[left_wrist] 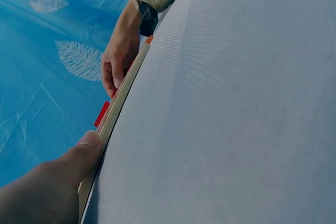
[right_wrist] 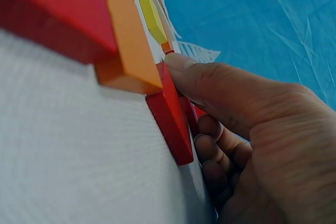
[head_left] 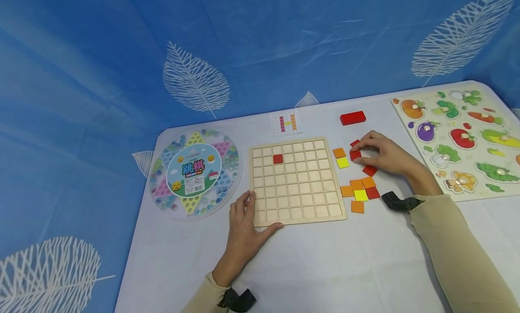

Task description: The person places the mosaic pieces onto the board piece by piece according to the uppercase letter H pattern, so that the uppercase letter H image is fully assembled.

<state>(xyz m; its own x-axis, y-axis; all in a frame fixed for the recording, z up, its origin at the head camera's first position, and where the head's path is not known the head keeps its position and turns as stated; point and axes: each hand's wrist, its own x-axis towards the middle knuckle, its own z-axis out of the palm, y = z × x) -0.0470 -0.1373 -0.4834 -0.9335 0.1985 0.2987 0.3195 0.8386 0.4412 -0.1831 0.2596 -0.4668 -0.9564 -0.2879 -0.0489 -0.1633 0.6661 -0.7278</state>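
Note:
A square wooden grid board (head_left: 300, 213) lies on the table with one red tile (head_left: 278, 159) in an upper-left cell. At the board's near left corner rests my left hand (head_left: 243, 229), fingers along the left edge and thumb (left_wrist: 90, 139) against the near edge. My right hand (head_left: 383, 152) pinches a red square tile (head_left: 355, 155) between thumb and fingers, right of the board. Around it lie more red tiles (head_left: 370, 170), orange tiles (head_left: 357, 184) and yellow tiles (head_left: 343, 162). In the right wrist view the fingers partly hide the pinched tile.
Behind the board lies a pattern card (head_left: 286, 123) showing coloured squares. A red rectangular block (head_left: 352, 118) sits at the back. On the left is a round Chinese checkers set (head_left: 195, 170); a vegetable puzzle board (head_left: 459, 137) lies on the right. A blue cloth (head_left: 264, 55) hangs behind.

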